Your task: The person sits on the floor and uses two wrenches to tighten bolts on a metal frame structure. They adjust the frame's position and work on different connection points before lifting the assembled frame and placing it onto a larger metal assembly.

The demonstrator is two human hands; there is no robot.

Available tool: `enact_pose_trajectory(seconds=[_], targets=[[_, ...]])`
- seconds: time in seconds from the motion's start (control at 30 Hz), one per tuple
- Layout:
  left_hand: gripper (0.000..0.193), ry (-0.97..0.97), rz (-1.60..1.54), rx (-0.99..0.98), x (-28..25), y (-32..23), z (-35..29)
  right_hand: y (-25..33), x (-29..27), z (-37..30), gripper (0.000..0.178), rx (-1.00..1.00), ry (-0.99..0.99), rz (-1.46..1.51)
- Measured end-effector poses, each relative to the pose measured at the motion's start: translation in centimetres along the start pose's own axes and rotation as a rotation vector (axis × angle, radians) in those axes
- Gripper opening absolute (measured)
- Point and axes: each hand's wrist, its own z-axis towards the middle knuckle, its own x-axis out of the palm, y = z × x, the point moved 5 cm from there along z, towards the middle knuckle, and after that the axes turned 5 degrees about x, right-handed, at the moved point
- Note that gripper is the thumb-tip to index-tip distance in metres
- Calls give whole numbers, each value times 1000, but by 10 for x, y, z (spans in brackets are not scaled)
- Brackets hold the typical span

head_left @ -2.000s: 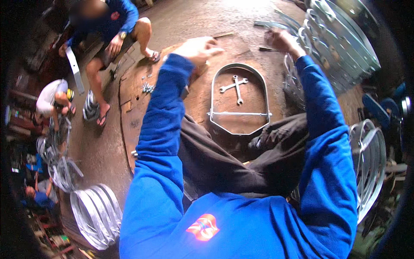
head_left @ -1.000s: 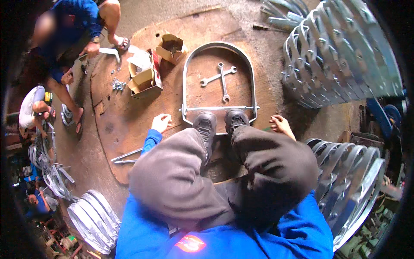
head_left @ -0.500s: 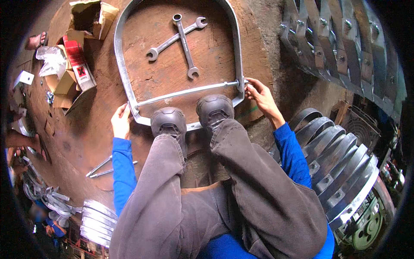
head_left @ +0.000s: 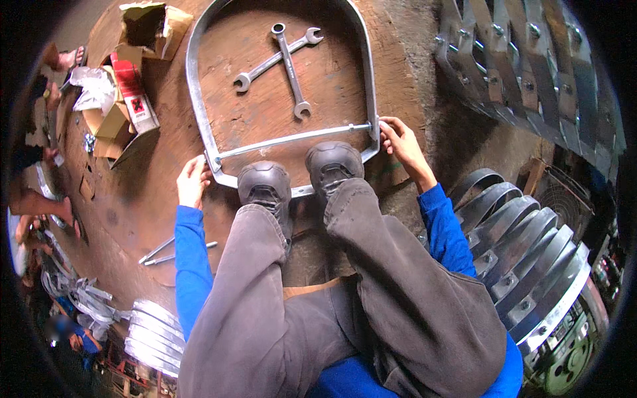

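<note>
A U-shaped metal band (head_left: pixel 193 73) lies on the brown board, its crosswise end near me. A long metal rod (head_left: pixel 292 138) spans it from side to side, with a nut near its right end. My right hand (head_left: pixel 406 151) is closed, thumb and fingers pinching the rod's end outside the band. My left hand (head_left: pixel 192 182) is closed at the left corner, fingertips against the band's outer side; what they pinch is hidden. My dark shoes (head_left: pixel 265 182) rest against the band's near bar. Two crossed wrenches, a double open-ended wrench (head_left: pixel 265 66) and a combination wrench (head_left: pixel 290 73), lie inside it.
Torn cardboard boxes (head_left: pixel 149 30) and a red-and-white carton (head_left: pixel 135 96) lie at the left. Two loose rods (head_left: pixel 176 257) are beside my left forearm. Stacked metal bands (head_left: pixel 531 245) and bolted metal plates (head_left: pixel 524 60) stand at the right. Other people's bare feet (head_left: pixel 66 60) show at far left.
The whole view has shifted a little, so the band and wrenches appear slightly further right. Both hands stay at the band's sides. At far left another person's arms and legs show more.
</note>
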Motion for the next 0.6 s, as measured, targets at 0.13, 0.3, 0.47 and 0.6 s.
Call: enact_pose_trajectory(seconds=[0.13,0.3,0.47,0.6], targets=[[33,-10,68,139,10,2,5,-20,-11,13,35,-44,-111,-163],[24,-31,-162,199,11,17,5,-9,-5,21,62,-14,-224,-462],[25,-80,-149,222,6,28,10,-4,-2,9,48,14,-168,-279],[27,-38,-131,195,14,23,5,-1,-2,-2,31,-36,-29,-138]])
